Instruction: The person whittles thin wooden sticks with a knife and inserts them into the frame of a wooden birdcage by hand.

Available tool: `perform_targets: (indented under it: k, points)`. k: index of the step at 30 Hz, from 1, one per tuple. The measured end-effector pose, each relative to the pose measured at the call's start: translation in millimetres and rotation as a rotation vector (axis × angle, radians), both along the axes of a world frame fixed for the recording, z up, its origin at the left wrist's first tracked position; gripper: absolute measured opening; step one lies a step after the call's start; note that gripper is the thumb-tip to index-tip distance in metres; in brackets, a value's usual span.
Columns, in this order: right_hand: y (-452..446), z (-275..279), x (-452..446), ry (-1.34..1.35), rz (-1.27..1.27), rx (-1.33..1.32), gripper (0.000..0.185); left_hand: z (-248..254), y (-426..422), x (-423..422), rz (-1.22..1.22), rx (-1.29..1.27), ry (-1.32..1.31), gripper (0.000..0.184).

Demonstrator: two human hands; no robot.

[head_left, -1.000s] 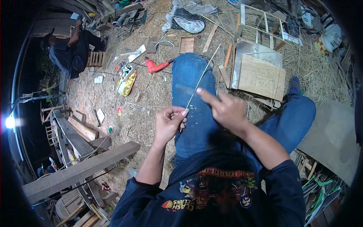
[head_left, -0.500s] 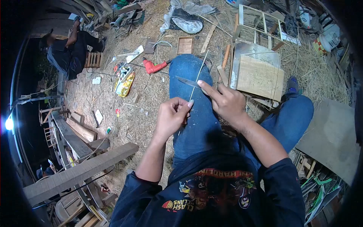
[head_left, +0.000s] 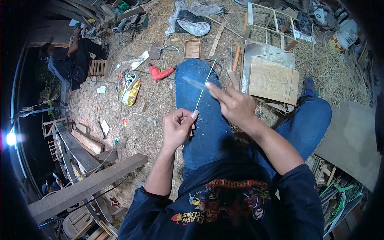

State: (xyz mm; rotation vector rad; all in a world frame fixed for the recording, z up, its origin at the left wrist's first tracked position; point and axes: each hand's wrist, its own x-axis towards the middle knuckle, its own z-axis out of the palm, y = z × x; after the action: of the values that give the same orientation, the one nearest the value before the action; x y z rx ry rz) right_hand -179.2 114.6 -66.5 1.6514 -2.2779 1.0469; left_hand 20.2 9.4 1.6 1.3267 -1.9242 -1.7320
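Note:
A thin pale strip point(head_left: 203, 89), like a sliver of bamboo or wood, slants up and away over my jeans-clad knee point(head_left: 192, 72). My left hand point(head_left: 178, 127) pinches its near end between thumb and fingers. My right hand point(head_left: 237, 105) is closed on a knife point(head_left: 193, 82), with the index finger stretched along the back of the blade. The blade points left and crosses the strip above the knee; it is smeared by motion, so I cannot tell whether its edge touches the strip. The knife's handle is hidden in my palm.
Beyond the knee lie a red power drill point(head_left: 161, 73), a small wooden tray point(head_left: 192, 49) and a yellow packet point(head_left: 130, 93). A wooden board point(head_left: 274, 80) is at right, beside a slatted frame point(head_left: 276, 24). A timber beam point(head_left: 88, 186) juts in at left. Another person point(head_left: 70, 60) sits far left.
The knife has shifted slightly left and blurred. My left hand and the strip have moved a little left and down, with both still held. The whole view has shifted slightly.

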Motion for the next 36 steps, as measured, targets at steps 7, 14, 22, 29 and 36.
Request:
perform_targets:
  k: [7, 14, 22, 29, 36]
  points:
    - [3.0, -8.6, 5.0, -0.033, -0.002, -0.046, 0.049, -3.5, -1.2, 3.0, 0.016, 0.037, 0.016, 0.019]
    - [11.4, 2.2, 2.4, -0.057, -0.043, 0.064, 0.051, -6.5, 0.2, 3.8, 0.027, 0.033, 0.038, 0.019]
    - [14.2, 0.5, 0.0, -0.105, -0.051, 0.015, 0.05, -6.7, 0.6, 4.1, 0.03, 0.031, 0.042, 0.021]
    - [6.9, -3.1, -1.9, -0.122, -0.085, -0.008, 0.047, -4.9, 1.0, 1.6, 0.029, 0.026, 0.018, 0.023]
    - [0.7, -1.7, -5.4, -0.059, -0.064, -0.118, 0.052, -5.0, -3.1, 7.8, -0.043, -0.005, 0.014, 0.025]
